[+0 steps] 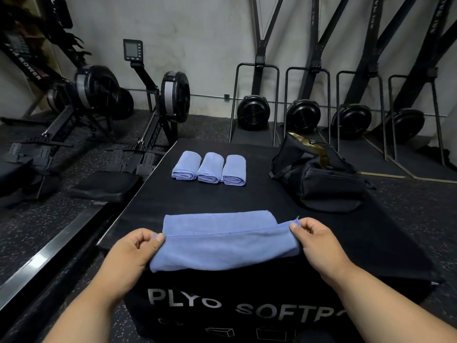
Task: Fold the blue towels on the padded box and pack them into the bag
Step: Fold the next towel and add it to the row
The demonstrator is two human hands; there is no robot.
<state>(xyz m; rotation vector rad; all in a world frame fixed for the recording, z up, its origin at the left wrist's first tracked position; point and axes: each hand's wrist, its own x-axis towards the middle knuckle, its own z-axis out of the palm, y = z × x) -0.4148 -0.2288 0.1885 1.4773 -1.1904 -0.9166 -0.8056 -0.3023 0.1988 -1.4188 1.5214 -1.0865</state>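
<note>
The left hand is pinching the near-left corner of a blue towel between thumb and curled fingers. The right hand is pinching the opposite corner of the same hemmed edge in the same way. The towel is lying at the near edge of the padded box; its far half is resting flat on the top, and its near half is sagging over the front edge between the two hands. The hemmed edge is running taut from one hand to the other. The underside of the sagging part is hidden.

Three folded towels are sitting side by side toward the far edge of the box, touching one another: the left one, the middle one and the right one. Their layered ends are facing the camera; the number of folds in each is hard to make out.

A black bag is standing at the far-right corner of the box, with its near end reaching the right edge. Its top is gaping open, and a tan lining is showing inside; the contents are not visible.

White lettering on the front wall of the box is cut off at the right. The lower corners of the box are outside the frame. Both forearms are cut off by the bottom edge.

Rowing machines are standing on the floor beyond the far-left corner, dark and partly blurred.
</note>
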